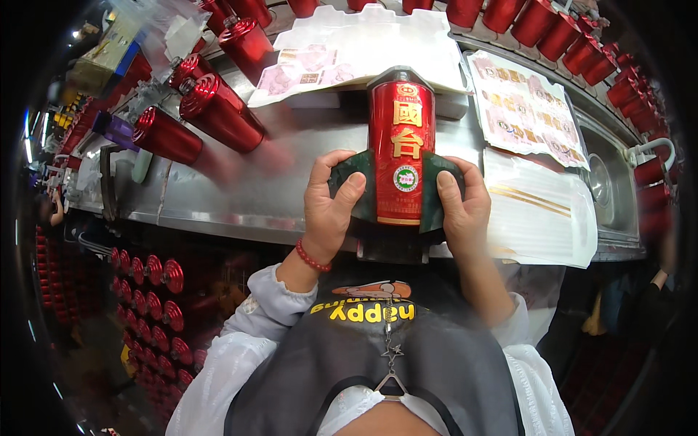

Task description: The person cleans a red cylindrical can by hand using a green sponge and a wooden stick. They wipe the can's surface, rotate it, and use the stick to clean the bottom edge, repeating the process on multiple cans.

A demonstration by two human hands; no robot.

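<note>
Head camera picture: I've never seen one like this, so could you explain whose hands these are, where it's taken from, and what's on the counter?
There's no machine here, just a person's bare hands. A wide fisheye camera on the person's head looks down, so straight edges curve and the person's own dark apron shows below.

In the middle is a glossy red bottle-shaped piece with raised gold lettering. The left hand and right hand each grip a flat, dark green piece at its sides, thumbs on top.

On the silvery metal counter, glossy red bottles with stepped shoulders stand to the left. To the right lie a white sheet of pink-and-gold labels and white sheets with thin gold strips.
</note>
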